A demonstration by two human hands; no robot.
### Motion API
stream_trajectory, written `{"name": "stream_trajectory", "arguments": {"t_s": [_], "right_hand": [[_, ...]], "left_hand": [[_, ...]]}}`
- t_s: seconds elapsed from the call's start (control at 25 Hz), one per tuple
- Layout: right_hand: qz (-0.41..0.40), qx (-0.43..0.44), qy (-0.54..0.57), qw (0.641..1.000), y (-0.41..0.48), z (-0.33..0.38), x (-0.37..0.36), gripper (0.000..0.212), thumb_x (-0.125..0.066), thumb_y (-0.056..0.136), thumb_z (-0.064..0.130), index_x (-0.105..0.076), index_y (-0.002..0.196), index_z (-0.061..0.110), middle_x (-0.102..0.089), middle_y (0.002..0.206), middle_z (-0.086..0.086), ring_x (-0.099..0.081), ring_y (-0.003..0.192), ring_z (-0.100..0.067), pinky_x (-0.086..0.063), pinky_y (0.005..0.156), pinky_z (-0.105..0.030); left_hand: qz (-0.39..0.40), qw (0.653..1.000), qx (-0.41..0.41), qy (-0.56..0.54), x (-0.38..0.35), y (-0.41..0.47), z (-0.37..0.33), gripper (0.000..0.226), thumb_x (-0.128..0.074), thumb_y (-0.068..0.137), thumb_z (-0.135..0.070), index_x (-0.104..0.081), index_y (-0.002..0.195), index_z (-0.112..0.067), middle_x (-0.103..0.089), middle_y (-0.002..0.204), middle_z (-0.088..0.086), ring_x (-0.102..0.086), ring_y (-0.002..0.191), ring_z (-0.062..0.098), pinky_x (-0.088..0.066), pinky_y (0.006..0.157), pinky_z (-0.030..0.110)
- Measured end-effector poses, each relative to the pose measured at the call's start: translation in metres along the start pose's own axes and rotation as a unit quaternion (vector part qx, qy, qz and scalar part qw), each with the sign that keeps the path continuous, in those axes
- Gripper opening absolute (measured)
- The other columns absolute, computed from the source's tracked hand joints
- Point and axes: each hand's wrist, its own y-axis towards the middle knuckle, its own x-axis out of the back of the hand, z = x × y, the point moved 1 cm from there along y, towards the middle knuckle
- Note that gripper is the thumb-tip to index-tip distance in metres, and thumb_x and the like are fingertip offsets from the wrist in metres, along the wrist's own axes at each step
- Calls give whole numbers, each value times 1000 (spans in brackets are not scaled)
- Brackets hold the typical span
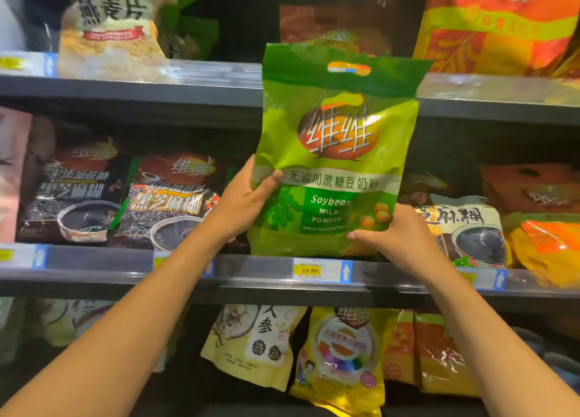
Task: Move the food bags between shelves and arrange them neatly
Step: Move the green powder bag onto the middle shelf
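Note:
A large green soybean milk powder bag [339,140] stands upright in front of the middle shelf [251,272], its top reaching past the upper shelf edge [188,87]. My left hand [248,197] grips its left side, thumb on the front. My right hand [398,234] holds its lower right corner. The bag's bottom edge is level with the middle shelf's front lip; I cannot tell whether it rests on it.
Black sesame paste bags [166,203] fill the middle shelf at left, another sesame bag [464,228] and orange bags [546,228] at right. An oat bag [110,24] and an orange-red bag [496,24] stand above. Yellow bags [342,354] sit below. A price tag [309,270] reads 24.90.

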Motion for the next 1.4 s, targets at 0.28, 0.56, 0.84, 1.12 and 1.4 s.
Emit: {"name": "stream_trajectory", "arguments": {"t_s": [0.28,0.56,0.84,1.12,1.4], "right_hand": [[25,-38,-94,994,0,-16,-9,30,-94,72,35,-74,92,27,-70,75,14,-61,71,2,-41,55,-23],[44,-56,-136,988,-2,-19,-11,37,-92,73,43,-73,99,24,-74,85,8,-65,78,-7,-52,65,-29],[105,-77,-203,971,26,-17,-20,50,-92,69,51,-70,101,20,-72,85,1,-68,80,-20,-51,61,-33],[135,-140,-126,973,51,-11,-28,57,-97,69,33,-66,113,15,-74,100,-4,-78,79,-23,-67,73,-46],[98,-113,-161,976,48,-16,-36,66,-95,71,40,-58,122,19,-71,104,-2,-75,75,-21,-65,67,-39]], "left_hand": [[114,985,55,118,-3,1,28,67,-35,96,-67,-48,151,-30,-53,134,-17,-54,135,20,-41,102,30],[298,927,150,168,14,-7,21,73,-78,91,-40,-34,149,-35,-52,135,-22,-57,114,4,-46,77,6],[286,915,225,176,10,4,38,42,-77,93,-33,-59,129,-19,-69,124,2,-72,105,22,-65,86,39],[236,914,317,95,0,10,43,73,-86,84,-28,-47,145,-13,-58,141,9,-69,111,27,-66,83,42],[221,907,334,130,-12,13,50,80,-82,88,-28,-38,152,-6,-46,154,14,-65,111,27,-66,81,42]]}}
